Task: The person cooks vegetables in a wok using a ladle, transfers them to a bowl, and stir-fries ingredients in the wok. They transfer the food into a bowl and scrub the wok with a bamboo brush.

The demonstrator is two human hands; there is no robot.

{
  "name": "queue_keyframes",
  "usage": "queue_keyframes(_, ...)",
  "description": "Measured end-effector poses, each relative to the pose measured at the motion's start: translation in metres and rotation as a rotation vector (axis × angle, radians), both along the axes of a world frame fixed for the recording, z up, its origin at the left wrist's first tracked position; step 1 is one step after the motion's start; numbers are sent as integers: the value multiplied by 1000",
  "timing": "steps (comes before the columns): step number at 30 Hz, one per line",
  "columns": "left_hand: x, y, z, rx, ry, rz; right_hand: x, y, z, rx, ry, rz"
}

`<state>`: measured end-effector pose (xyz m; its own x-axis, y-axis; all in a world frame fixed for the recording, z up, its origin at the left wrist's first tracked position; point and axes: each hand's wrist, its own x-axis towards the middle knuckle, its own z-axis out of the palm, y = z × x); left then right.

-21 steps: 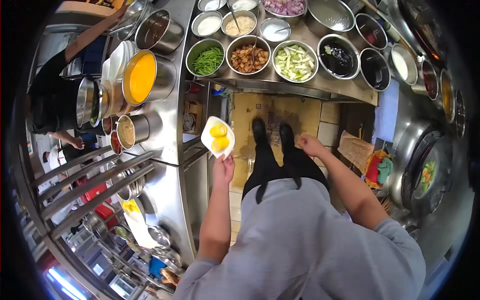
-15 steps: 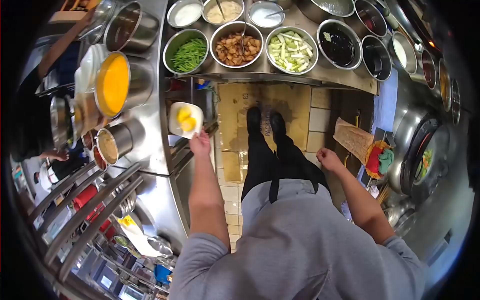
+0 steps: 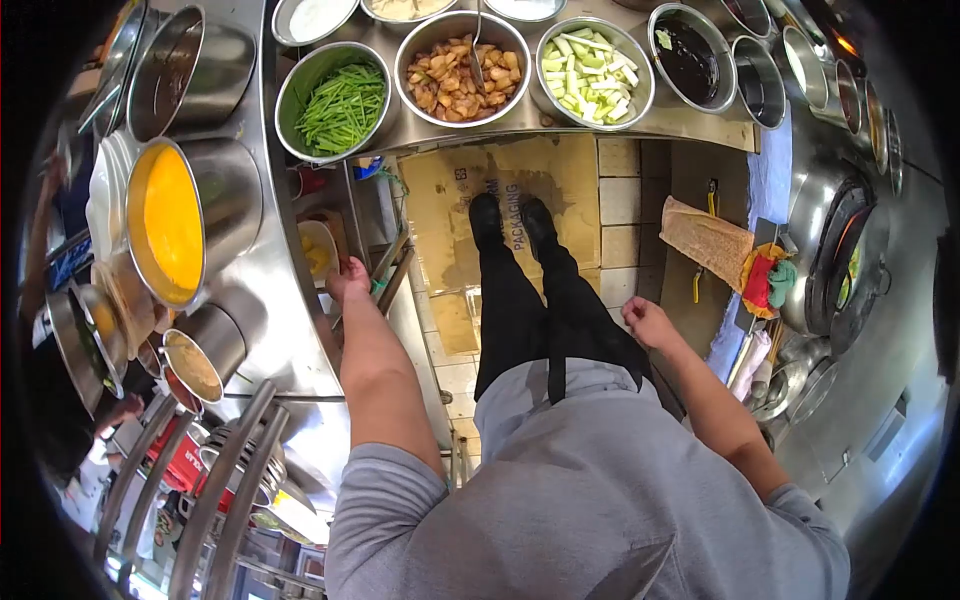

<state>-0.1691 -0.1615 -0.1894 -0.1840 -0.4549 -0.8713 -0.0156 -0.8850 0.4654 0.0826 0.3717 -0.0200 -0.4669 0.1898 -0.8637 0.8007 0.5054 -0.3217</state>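
Note:
My left hand (image 3: 350, 282) grips the near edge of a small white dish (image 3: 325, 235), held low at the opening under the left counter. Yellow pieces (image 3: 318, 258) lie in the dish; part of it is hidden by the counter edge. Loosely curled, my right hand (image 3: 648, 322) hangs by my right hip with nothing visible in it. The nearest thing to that hand is a brown board-like piece (image 3: 705, 238), with red, yellow and green cloths (image 3: 768, 278) beside it.
Along the front counter stand metal bowls of chopped green stalks (image 3: 340, 105), brown cubes (image 3: 465, 80), pale green sticks (image 3: 590, 75) and dark sauce (image 3: 690, 60). A pot of orange liquid (image 3: 172, 225) is on the left counter. Flattened cardboard (image 3: 430, 200) covers the floor; a wok (image 3: 850, 260) is at right.
My left hand has moved the dish left and into the opening under the counter. My view has shifted slightly; my right hand stays by my hip.

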Motion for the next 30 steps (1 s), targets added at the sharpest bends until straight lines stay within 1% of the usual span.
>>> queue_keyframes(2, 2, 10, 11, -24, -45, 16, -23, -26, 11, -41, 33, -41)
queue_keyframes(4, 6, 14, 22, 90, 10, 10, -35, -48, 18, -87, 63, -84)
queue_keyframes(5, 12, 20, 26, 85, 6, -3, -37, -57, 21, -105, 106, -85)
queue_keyframes(7, 25, 41, 39, -10, 37, -89, -21, -66, 20, -122, 158, -95)
queue_keyframes(9, 30, 80, 68, -121, -121, -191, -1, -66, 10, -149, 197, -130)
queue_keyframes(10, 32, 98, 77, -93, -186, -330, 3, -64, 19, -36, 158, -95)
queue_keyframes(11, 56, 93, 47, -8, 25, -739, 19, -59, 17, -29, 216, -150)
queue_keyframes(12, 65, 116, 57, -145, -65, -1198, 29, -56, 24, -77, 217, -300)
queue_keyframes(13, 74, 144, 70, -271, -265, -1467, 43, -47, 23, -91, 185, -324)
queue_keyframes(14, 84, 162, 74, -440, -74, -1937, 53, -39, 27, -86, 222, -338)
queue_keyframes(15, 91, 181, 77, -631, 143, -2390, 63, -32, 32, -45, 176, -361)
queue_keyframes(16, 95, 203, 92, -660, 215, -2627, 78, -24, 36, -5, 125, -383)
queue_keyframes(17, 98, 224, 112, -691, 282, -2862, 99, -15, 30, 0, 156, -393)
queue_keyframes(18, 97, 242, 128, -633, 266, -2929, 120, -7, 14, 23, 142, -463)
queue_keyframes(19, 94, 257, 139, -693, 316, -2901, 135, -3, 6, 41, 127, -533)
queue_keyframes(20, 91, 268, 147, -746, 364, -2876, 148, -2, 8, 39, 155, -541)
queue_keyframes(22, 78, 285, 153, -320, 269, -2528, 166, -3, 12, 45, 180, -734)
queue_keyframes(23, 74, 293, 154, -293, 189, -2369, 173, -5, 14, 44, 205, -746)
queue_keyframes(24, 70, 298, 156, -312, 203, -2375, 179, -12, 24, 34, 205, -858)
queue_keyframes(25, 62, 300, 159, -360, 178, -2314, 184, -17, 27, 17, 204, -966)
queue_keyframes(26, 51, 300, 161, -402, 153, -2246, 190, -21, 32, 40, 221, -913)
queue_keyframes(27, 38, 293, 137, -403, 158, -2214, 204, -26, 31, 64, 229, -857)
queue_keyframes(28, 26, 286, 137, -409, 155, -2210, 228, -28, 1, 26, 275, -838)
queue_keyframes(29, 16, 282, 138, -443, 140, -2102, 257, -28, -29, -3, 316, -819)
queue_keyframes(30, 13, 275, 139, -468, 115, -1998, 274, -33, -31, 7, 309, -786)
